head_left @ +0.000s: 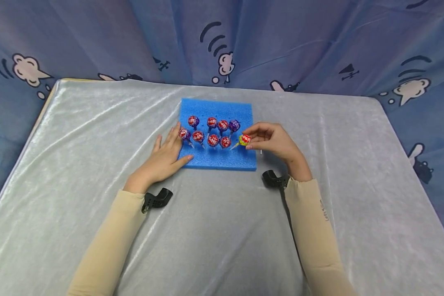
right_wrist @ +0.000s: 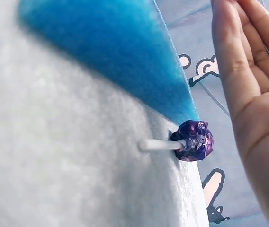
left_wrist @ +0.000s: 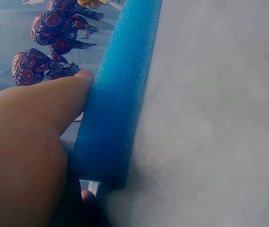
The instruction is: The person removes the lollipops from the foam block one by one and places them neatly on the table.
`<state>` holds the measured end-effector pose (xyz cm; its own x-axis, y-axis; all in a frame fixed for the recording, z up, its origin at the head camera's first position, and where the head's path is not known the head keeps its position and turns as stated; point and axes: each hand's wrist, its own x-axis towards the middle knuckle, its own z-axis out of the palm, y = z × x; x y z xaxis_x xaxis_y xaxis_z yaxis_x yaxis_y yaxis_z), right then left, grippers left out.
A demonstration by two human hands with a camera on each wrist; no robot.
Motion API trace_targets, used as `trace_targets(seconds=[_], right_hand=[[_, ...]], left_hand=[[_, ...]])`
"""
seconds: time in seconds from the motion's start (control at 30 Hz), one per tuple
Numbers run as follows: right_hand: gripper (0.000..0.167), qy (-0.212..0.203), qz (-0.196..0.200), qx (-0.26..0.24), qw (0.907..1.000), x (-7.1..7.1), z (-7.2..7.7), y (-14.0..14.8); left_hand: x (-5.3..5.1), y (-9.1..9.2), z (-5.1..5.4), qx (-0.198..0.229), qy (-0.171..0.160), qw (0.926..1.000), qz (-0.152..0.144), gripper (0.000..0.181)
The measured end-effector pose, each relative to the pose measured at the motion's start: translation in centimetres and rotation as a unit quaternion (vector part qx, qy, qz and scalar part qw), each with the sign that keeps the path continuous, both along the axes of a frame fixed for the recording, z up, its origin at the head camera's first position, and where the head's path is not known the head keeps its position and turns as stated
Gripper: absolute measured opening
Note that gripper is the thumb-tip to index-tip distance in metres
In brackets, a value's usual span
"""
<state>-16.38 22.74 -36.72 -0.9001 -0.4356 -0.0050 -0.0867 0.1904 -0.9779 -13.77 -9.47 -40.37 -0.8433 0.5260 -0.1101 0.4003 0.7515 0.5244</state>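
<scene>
A blue foam block (head_left: 222,161) lies flat with several red-and-purple lollipops (head_left: 213,140) standing in it by their sticks. My left hand (head_left: 162,159) rests at the block's left side, fingers extended and thumb over the near left corner. In the left wrist view the thumb (left_wrist: 54,97) touches the foam's edge. Between thumb and fingers, my right hand (head_left: 275,142) pinches a yellow-and-red lollipop (head_left: 245,139) by its wrapped head. Its stick slants down to the left, toward the foam; whether the tip is in the foam I cannot tell.
A purple lollipop (right_wrist: 193,141) with a white stick lies on the grey cloth beside the foam's right end, mostly under my right hand in the head view. A blue patterned curtain (head_left: 244,45) hangs behind the cloth-covered table (head_left: 214,230).
</scene>
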Motion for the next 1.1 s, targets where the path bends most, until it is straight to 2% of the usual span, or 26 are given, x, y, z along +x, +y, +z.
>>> trace_targets(seconds=[0.37, 0.8, 1.1], right_hand=[[0.031, 0.004, -0.015, 0.001, 0.9999, -0.11, -0.06, -0.08], [0.028, 0.002, -0.013, -0.042, 0.9990, -0.12, -0.45, -0.05], [0.029, 0.006, -0.020, -0.017, 0.9996, -0.14, -0.57, -0.05]], left_hand=[[0.01, -0.06, 0.05, 0.002, 0.004, 1.0000, 0.000, 0.078], [0.08, 0.01, 0.28, -0.002, 0.002, 1.0000, 0.000, 0.076], [0.10, -0.01, 0.25, -0.002, 0.004, 1.0000, -0.002, 0.077]])
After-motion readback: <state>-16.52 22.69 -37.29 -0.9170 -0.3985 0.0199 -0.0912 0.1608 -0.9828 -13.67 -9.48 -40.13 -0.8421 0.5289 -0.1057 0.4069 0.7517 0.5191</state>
